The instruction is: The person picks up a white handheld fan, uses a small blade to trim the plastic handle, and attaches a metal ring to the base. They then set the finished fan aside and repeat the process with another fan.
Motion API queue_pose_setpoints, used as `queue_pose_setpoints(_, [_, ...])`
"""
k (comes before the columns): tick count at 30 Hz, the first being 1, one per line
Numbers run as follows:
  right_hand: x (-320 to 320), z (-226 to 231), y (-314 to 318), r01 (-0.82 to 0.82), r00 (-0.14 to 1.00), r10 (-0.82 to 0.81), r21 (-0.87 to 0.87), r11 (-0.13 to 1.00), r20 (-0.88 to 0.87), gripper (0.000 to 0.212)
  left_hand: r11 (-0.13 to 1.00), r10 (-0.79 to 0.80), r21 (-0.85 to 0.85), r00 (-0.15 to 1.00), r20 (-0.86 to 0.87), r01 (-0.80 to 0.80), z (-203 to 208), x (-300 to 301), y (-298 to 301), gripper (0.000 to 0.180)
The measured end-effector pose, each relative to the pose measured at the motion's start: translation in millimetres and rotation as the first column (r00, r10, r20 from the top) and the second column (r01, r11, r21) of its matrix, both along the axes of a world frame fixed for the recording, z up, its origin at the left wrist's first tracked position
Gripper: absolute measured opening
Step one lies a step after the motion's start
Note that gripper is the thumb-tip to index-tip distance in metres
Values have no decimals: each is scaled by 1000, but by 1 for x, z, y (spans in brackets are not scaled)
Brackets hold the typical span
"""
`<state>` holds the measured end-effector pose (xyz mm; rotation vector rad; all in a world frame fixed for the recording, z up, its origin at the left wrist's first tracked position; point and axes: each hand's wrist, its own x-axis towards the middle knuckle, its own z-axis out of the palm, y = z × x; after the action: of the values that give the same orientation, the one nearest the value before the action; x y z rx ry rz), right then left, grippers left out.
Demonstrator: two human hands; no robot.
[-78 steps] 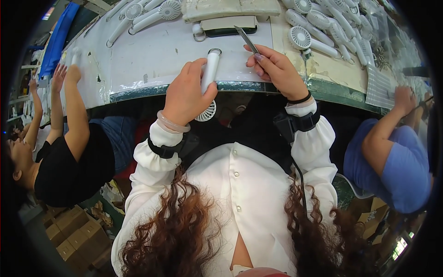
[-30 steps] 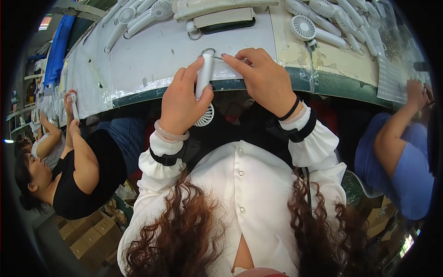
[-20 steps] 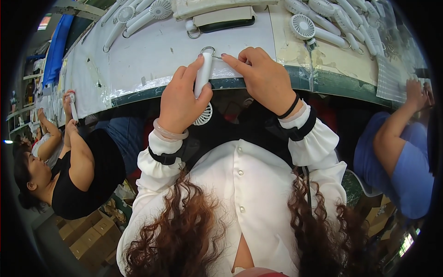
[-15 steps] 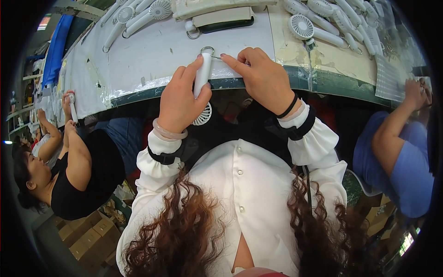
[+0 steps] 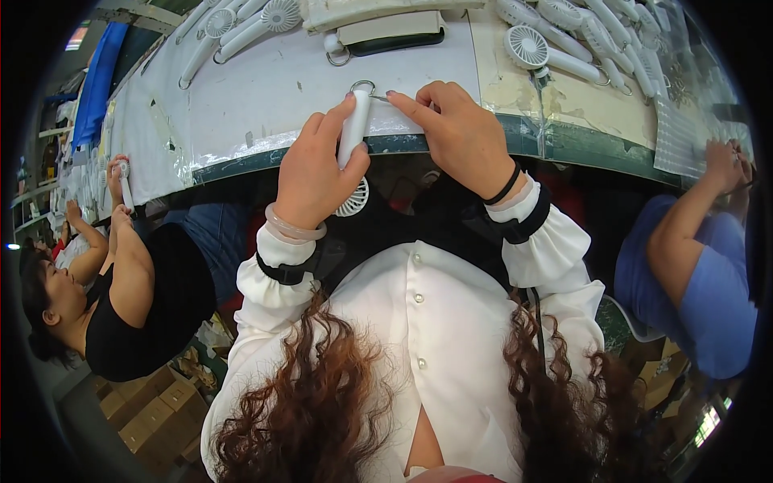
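Observation:
A white handheld fan point(image 5: 352, 137) is gripped in my left hand point(image 5: 316, 173), its handle between thumb and fingers. The handle end points away from me over the table, while the slotted round head hangs below my palm, partly hidden by it. At the handle's far end is a metal ring point(image 5: 362, 84). My right hand point(image 5: 463, 137) pinches a thin metal piece point(image 5: 378, 97) that reaches to the handle end beside the ring; its exact kind is too small to make out.
Several white fans point(image 5: 527, 47) are piled at the far right, and more point(image 5: 241, 30) lie at the far left. A beige and black block point(image 5: 394, 36) stands ahead on the white table covering point(image 5: 266, 105). Co-workers sit on both sides; one on the left holds a fan point(image 5: 126, 181).
My hands and the fan stay almost in place. The thin metal piece in my right hand has shifted slightly at the handle end. The co-worker on the left has moved a little.

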<state>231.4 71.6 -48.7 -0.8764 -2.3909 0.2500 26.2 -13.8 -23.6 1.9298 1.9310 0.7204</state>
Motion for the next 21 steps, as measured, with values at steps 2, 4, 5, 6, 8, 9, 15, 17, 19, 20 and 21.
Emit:
queue_pose_setpoints(2, [0,0,0,-1,1000,1,2,1000,0,55,1000,-2,0,1000,1,2,0,0,0,58])
queue_pose_setpoints(4, [0,-1,1,-4,1000,4,6,1000,1,55,1000,-5,0,1000,3,5,0,-1,0,57])
queue_pose_setpoints(5, [0,-1,1,-3,1000,3,6,1000,2,55,1000,-6,-1,1000,4,6,-1,-1,0,57])
queue_pose_setpoints(6, [0,0,1,-4,1000,3,5,1000,16,55,1000,-8,5,1000,11,8,-1,-1,1,57])
queue_pose_setpoints(8, [0,0,1,-4,999,4,4,1000,45,55,1000,-11,18,1000,25,11,-2,-1,0,57])
queue_pose_setpoints(9, [0,0,1,-3,999,3,6,1000,45,55,1000,-12,20,1000,25,12,-3,-1,1,57])
queue_pose_setpoints(15, [-1,-2,0,12,1000,-13,23,1000,22,54,1000,-11,20,999,42,10,-3,-2,0,57])
queue_pose_setpoints(17, [-1,-3,0,16,1000,-17,27,999,4,54,1000,-8,17,999,43,7,-3,-2,0,57])
queue_pose_setpoints(19, [0,-2,0,18,1000,-18,28,999,-2,54,1000,-2,14,999,40,2,-3,-1,0,57])
queue_pose_setpoints(20, [0,-2,0,19,1000,-19,28,999,-4,53,1000,1,12,999,39,-2,-3,-1,0,57])
queue_pose_setpoints(21, [0,-2,0,17,1000,-17,29,999,-4,53,1000,2,13,999,39,-3,-3,0,0,57])
